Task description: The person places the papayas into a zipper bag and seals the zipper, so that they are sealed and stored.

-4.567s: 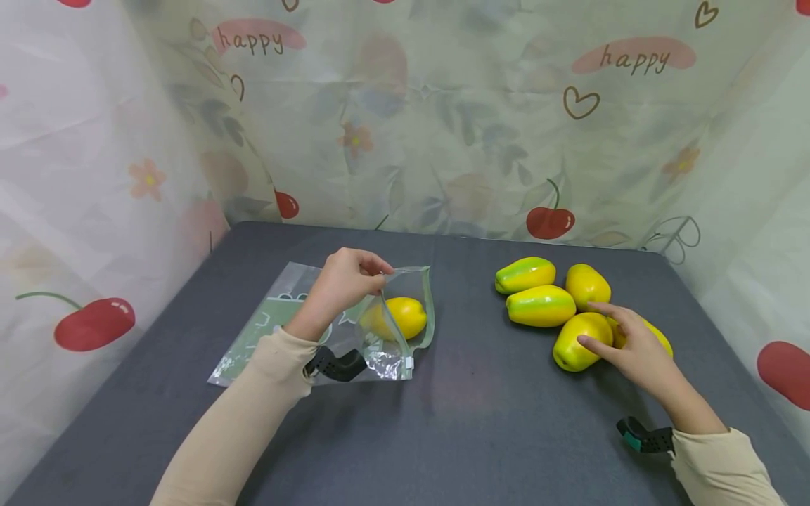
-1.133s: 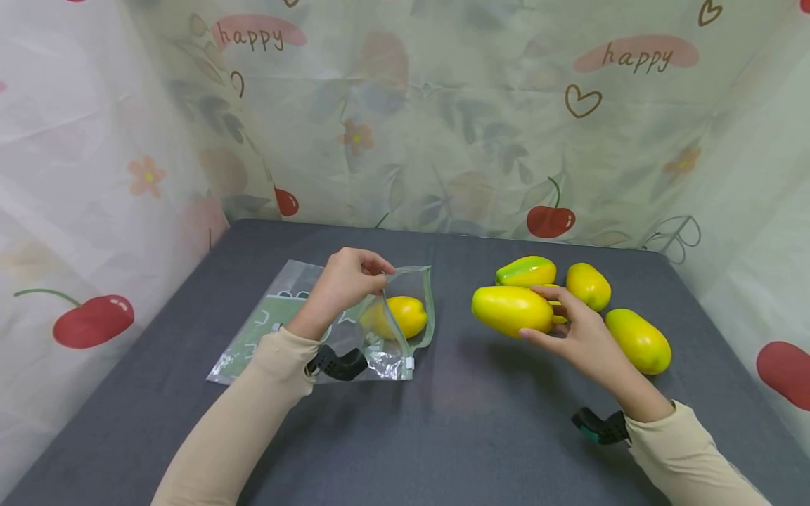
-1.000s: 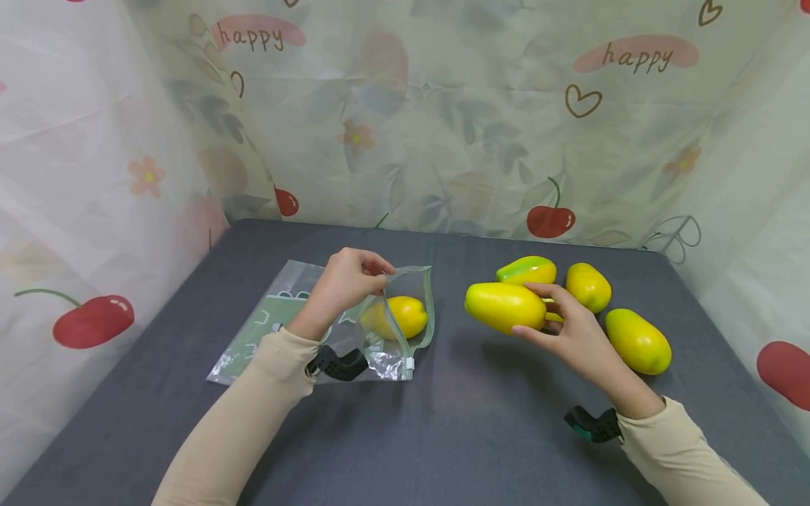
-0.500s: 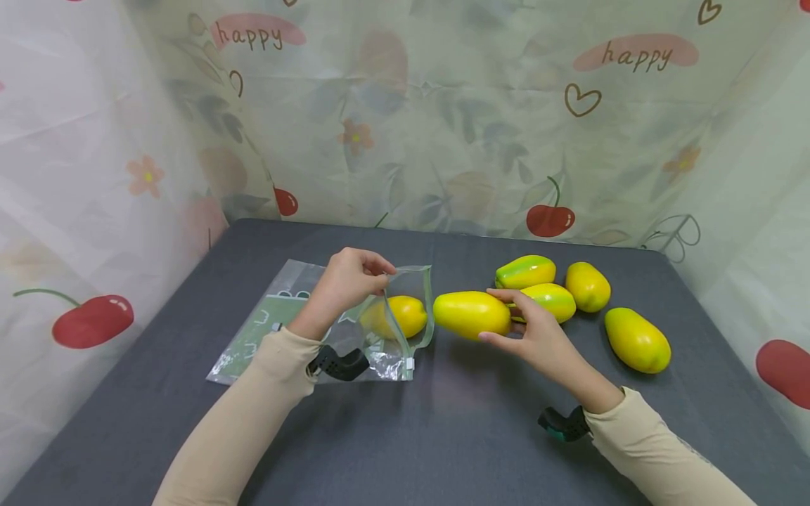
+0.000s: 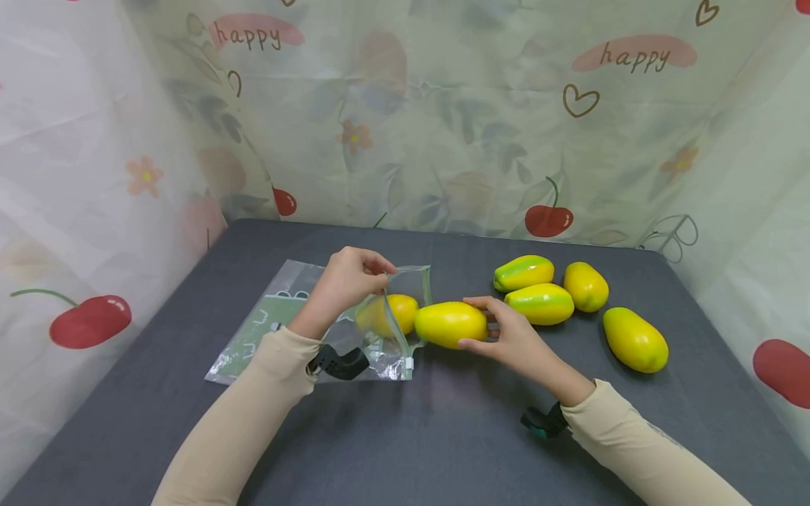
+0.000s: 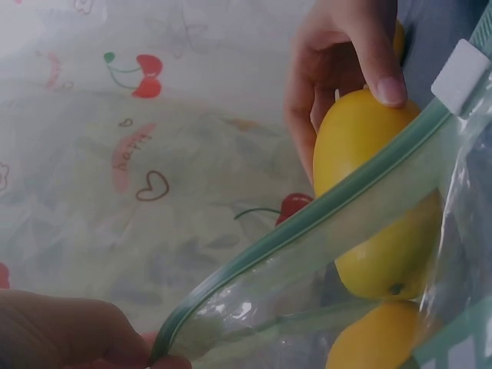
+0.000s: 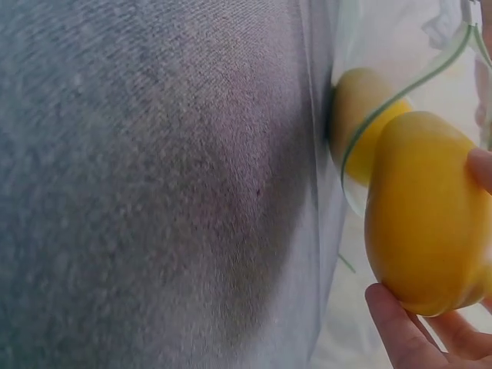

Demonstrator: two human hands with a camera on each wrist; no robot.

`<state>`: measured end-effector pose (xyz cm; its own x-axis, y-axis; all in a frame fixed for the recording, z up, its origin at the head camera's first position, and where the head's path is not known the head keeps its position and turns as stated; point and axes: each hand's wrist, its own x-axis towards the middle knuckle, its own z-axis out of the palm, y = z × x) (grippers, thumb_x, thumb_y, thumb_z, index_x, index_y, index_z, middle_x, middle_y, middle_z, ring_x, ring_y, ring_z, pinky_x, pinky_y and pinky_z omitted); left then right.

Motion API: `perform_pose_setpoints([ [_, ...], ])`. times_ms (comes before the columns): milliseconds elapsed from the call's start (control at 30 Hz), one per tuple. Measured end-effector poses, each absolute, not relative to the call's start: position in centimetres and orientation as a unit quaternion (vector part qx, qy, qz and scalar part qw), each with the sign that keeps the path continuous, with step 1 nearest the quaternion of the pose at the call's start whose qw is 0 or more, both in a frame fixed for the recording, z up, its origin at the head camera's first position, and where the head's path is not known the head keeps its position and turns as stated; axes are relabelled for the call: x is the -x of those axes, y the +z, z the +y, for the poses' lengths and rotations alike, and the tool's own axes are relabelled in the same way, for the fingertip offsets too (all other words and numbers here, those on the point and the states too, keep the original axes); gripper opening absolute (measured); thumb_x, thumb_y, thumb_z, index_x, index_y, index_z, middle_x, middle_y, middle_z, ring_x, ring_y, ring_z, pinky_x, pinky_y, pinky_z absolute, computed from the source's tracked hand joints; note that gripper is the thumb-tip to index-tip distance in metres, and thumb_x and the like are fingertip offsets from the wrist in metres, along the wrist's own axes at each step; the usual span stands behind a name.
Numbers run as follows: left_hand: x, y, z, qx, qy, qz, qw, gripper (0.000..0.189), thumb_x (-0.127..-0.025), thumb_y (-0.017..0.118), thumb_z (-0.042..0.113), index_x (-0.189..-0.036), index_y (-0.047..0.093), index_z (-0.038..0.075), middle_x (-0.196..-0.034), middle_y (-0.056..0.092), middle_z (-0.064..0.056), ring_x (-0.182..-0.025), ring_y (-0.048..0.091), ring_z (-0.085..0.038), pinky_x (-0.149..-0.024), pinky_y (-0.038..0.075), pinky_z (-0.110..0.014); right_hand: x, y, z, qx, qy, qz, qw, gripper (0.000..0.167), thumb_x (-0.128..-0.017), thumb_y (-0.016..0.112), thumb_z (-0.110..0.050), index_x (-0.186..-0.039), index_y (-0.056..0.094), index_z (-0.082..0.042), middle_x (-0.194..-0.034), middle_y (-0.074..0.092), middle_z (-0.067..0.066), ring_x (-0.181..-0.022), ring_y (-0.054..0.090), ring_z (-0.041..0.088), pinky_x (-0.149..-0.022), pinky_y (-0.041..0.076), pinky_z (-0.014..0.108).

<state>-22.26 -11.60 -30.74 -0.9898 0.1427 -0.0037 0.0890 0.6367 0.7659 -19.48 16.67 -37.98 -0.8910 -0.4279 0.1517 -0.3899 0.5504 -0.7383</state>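
My left hand (image 5: 356,281) pinches the upper edge of a clear zip bag (image 5: 275,309) with green trim and a white slider (image 6: 461,77), keeping its mouth apart. One yellow papaya (image 5: 380,316) lies inside, seen through the plastic. In my right hand (image 5: 506,336) is a second papaya (image 5: 451,325), gripped at its right end between thumb and fingers. Its far end sits at the bag's mouth, right up against the papaya inside; the left wrist view shows the bag's edge (image 6: 307,219) crossing in front of it.
Several loose papayas rest to the right on the dark grey table: a green-streaked one (image 5: 524,273), another streaked one (image 5: 540,304), a yellow one (image 5: 586,287) and one nearer the front (image 5: 635,340). A printed curtain (image 5: 443,126) encloses the back and sides.
My right hand took a papaya from the group and carried it left to the bag's mouth. The papaya inside has shifted slightly left. My left hand keeps its place.
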Motion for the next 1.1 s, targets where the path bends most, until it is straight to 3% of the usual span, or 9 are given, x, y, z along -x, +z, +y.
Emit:
perform_pose_setpoints([
  [567, 22.2, -30.4, -11.1, -0.059, 0.424, 0.903, 0.031, 0.018, -0.087, 0.063, 0.012, -0.098, 0.076, 0.015, -0.096, 0.07, -0.004, -0.075, 0.07, -0.014, -0.066, 0.054, -0.029, 20.7, -38.1, 14.2, 0.25, -0.388, 0.886, 0.052, 0.071, -0.081, 0.076, -0.039, -0.142, 0.048, -0.016, -0.128, 0.054, 0.008, -0.113, 0.06, 0.026, -0.089, 0.054, 0.039],
  [767, 22.2, -30.4, -11.0, -0.055, 0.427, 0.902, 0.039, 0.017, -0.088, 0.063, 0.013, -0.099, 0.076, 0.015, -0.097, 0.07, -0.004, -0.077, 0.07, -0.014, -0.067, 0.054, -0.028, 21.1, -38.2, 13.3, 0.255, -0.406, 0.875, 0.057, 0.068, -0.08, 0.078, -0.034, -0.138, 0.048, -0.013, -0.135, 0.054, 0.007, -0.111, 0.061, 0.025, -0.084, 0.056, 0.036],
  [1100, 22.3, -30.5, -11.0, -0.053, 0.429, 0.901, 0.04, 0.017, -0.088, 0.063, 0.011, -0.099, 0.076, 0.014, -0.098, 0.07, -0.004, -0.078, 0.071, -0.015, -0.069, 0.055, -0.029, 21.5, -38.4, 12.3, 0.242, -0.429, 0.867, 0.076, 0.062, -0.08, 0.078, -0.033, -0.129, 0.048, -0.011, -0.132, 0.055, 0.008, -0.116, 0.06, 0.027, -0.09, 0.054, 0.039],
])
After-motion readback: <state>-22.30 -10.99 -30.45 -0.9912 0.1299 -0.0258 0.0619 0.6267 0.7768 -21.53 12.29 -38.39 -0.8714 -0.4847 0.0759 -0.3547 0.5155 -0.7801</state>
